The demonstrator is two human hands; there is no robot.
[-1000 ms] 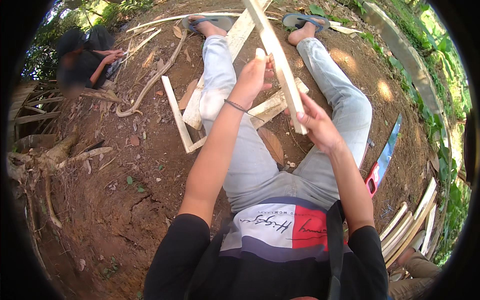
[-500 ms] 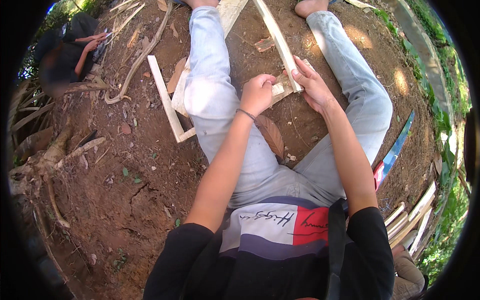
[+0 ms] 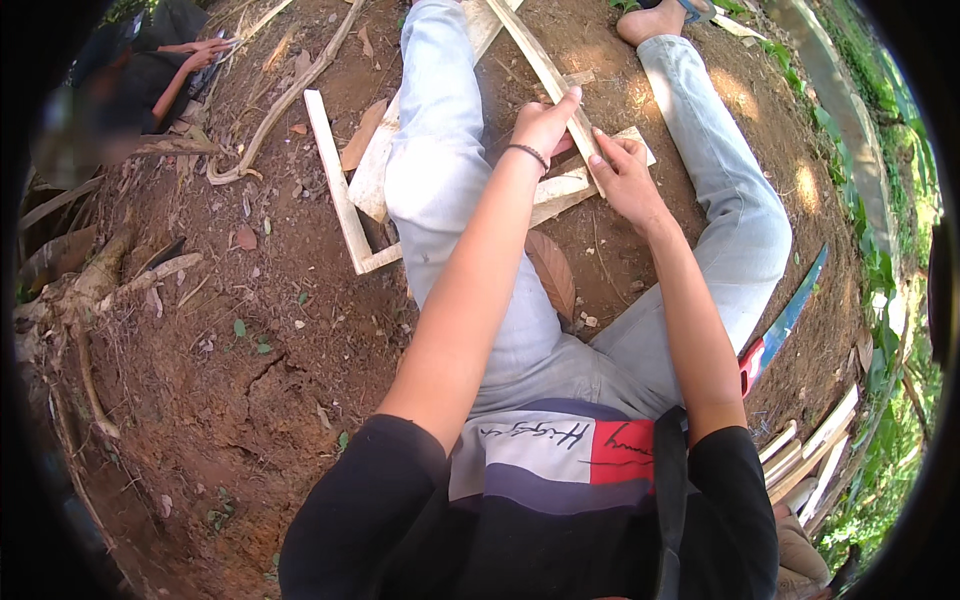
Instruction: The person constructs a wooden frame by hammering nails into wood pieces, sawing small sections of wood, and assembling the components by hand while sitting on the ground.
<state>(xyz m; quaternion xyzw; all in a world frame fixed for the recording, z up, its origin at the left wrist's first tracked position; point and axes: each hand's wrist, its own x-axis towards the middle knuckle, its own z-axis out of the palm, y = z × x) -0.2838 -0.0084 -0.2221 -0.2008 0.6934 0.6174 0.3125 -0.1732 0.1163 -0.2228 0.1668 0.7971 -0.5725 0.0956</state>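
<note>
A long pale wooden strip [image 3: 545, 72] slants away from me between my legs, its near end toward me. My left hand [image 3: 545, 128] is closed around its left side, thumb along the wood. Beside the near end, my right hand [image 3: 622, 172] grips the strip from the right, fingers bent. Beneath both hands lies a flat wooden piece [image 3: 560, 197] on the soil, partly hidden by my right hand. To the left, two narrow strips meet at a corner in a wooden frame [image 3: 340, 195], part of which passes behind my left leg.
A saw [image 3: 786, 310] with a blue blade and red handle lies right of my leg. Several wooden strips [image 3: 815, 445] rest at the lower right, near another person's leg. Another person [image 3: 170, 75] sits at the upper left. A curved branch [image 3: 290, 95] and dry leaves lie on the soil.
My left hand has moved forward and right, from beside the strip's near end to a grip farther along it. My right hand stays by the near end. The view has shifted slightly.
</note>
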